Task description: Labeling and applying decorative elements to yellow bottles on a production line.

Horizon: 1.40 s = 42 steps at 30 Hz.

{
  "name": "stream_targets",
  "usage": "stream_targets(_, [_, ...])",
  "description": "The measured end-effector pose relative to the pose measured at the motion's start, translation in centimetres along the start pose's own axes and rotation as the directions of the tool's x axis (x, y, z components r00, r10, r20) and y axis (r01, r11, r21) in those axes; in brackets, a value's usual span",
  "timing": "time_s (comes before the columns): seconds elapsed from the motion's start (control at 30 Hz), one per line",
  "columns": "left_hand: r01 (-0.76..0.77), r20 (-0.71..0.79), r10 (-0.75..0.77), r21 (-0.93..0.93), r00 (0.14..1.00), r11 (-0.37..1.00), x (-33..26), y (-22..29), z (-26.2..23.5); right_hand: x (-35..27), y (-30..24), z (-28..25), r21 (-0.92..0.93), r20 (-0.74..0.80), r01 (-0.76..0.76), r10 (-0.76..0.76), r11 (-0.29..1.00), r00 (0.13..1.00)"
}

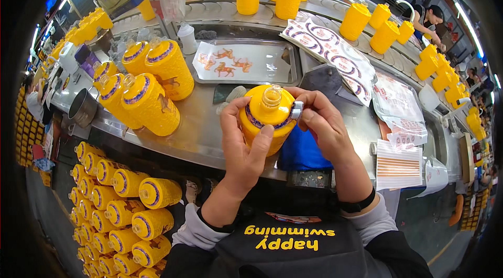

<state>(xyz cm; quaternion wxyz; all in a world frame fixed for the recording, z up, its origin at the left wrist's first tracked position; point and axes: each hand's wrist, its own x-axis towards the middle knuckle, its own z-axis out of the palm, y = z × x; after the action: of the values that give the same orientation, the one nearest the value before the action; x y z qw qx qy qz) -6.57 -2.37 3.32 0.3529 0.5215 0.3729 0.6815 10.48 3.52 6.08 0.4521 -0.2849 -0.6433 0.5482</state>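
My left hand point(242, 144) grips a yellow glass bottle point(269, 115) upright at its side, thumb across the front. The bottle has a clear threaded neck, and a dark patterned band runs around its shoulder. Pinched in the fingers of my right hand point(326, 123) is a small grey-silver piece point(297, 110), pressed to the right side of the shoulder at the band; its exact kind is unclear. Just beyond the bottle lies a metal tray point(295, 66) with a white sheet of horse decals point(225, 70). A blue cloth point(304, 151) lies under my right wrist.
Several decorated yellow bottles point(152, 105) stand left on the metal bench. More are stacked below at the lower left point(126, 210). Curved decal sheets point(335, 53) and a striped sheet point(398, 165) lie to the right. A conveyor point(330, 16) carries yellow bottles behind; a co-worker point(432, 19) bends at far right.
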Motion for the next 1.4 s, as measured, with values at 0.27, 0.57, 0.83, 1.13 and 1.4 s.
stream_targets(0.27, [-0.098, -0.039, 0.115, 0.307, 0.993, 0.947, 0.1, -0.5, 0.4, 0.3, 0.2, 0.9, -0.178, 0.004, 0.110, -0.111, 0.978, 0.994])
stream_targets(0.57, [0.018, -0.033, -0.020, -0.067, 0.999, 0.998, 0.4, -0.1, -0.4, 0.3, 0.4, 0.8, -0.206, -0.003, 0.132, -0.136, 0.969, 0.991])
stream_targets(0.83, [0.000, -0.025, 0.000, 0.007, 1.000, 1.000, 0.4, -0.3, -0.1, 0.3, 0.7, 0.9, -0.276, -0.024, 0.137, -0.149, 0.951, 0.989])
stream_targets(1.13, [0.011, -0.042, -0.016, -0.104, 0.999, 0.995, 0.4, -0.3, -0.2, 0.4, 0.9, 0.8, -0.237, -0.008, 0.152, -0.159, 0.959, 0.987])
stream_targets(1.4, [0.031, -0.028, -0.037, -0.187, 0.999, 0.982, 0.5, -0.3, -0.4, 0.3, 0.6, 0.9, -0.280, -0.021, 0.095, -0.105, 0.955, 0.994])
